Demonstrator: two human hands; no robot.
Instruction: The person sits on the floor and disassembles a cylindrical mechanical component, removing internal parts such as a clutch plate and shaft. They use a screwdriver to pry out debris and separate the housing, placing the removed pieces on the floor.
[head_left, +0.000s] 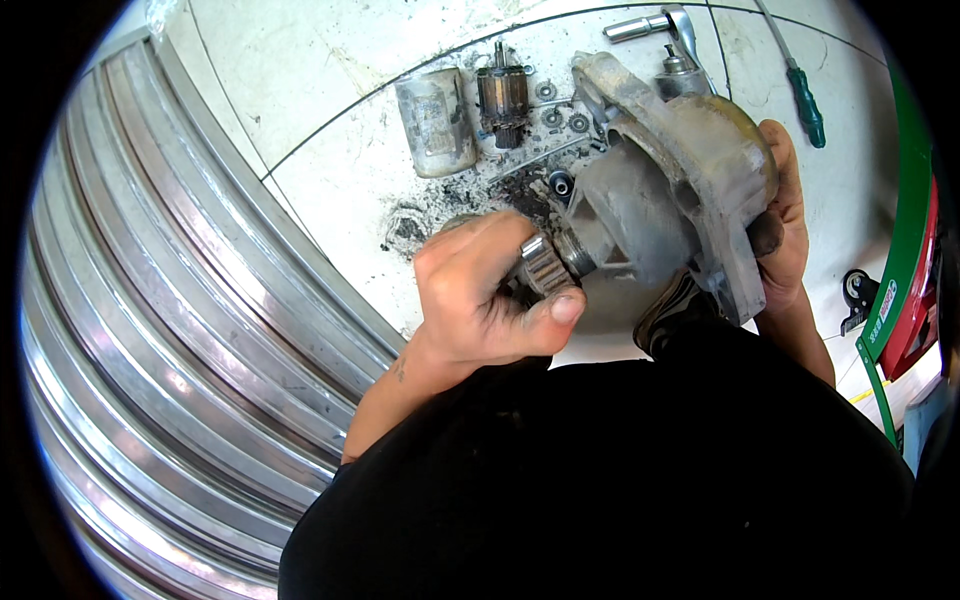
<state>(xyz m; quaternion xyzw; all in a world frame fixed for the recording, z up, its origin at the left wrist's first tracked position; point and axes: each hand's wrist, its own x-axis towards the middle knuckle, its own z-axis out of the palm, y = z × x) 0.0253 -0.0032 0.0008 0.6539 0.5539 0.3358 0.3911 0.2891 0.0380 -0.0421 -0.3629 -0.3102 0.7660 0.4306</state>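
Note:
A grey, grimy starter motor housing (645, 215) hangs in front of me above the floor, tilted with its wide flange to the right. My right hand (787, 215) is wrapped round the flange's right side, thumb against its lower part, most fingers hidden behind it. From the housing's left end sticks a shaft with a shiny toothed pinion gear (545, 266). Fingers of my left hand (480, 290) curl round that gear, the thumb below it. Past the hands, an armature (503, 95) with copper windings stands beside a worn metal cylinder casing (437, 125) on the tiles.
Small gears (551, 118), thin rods and a small round black-rimmed part (562, 184) lie amid black grime. A ratchet wrench (683, 35) and a green-handled screwdriver (805, 105) are farther right. Ribbed metal panels (190, 290) fill the left; a green-and-red frame (905, 250) stands right.

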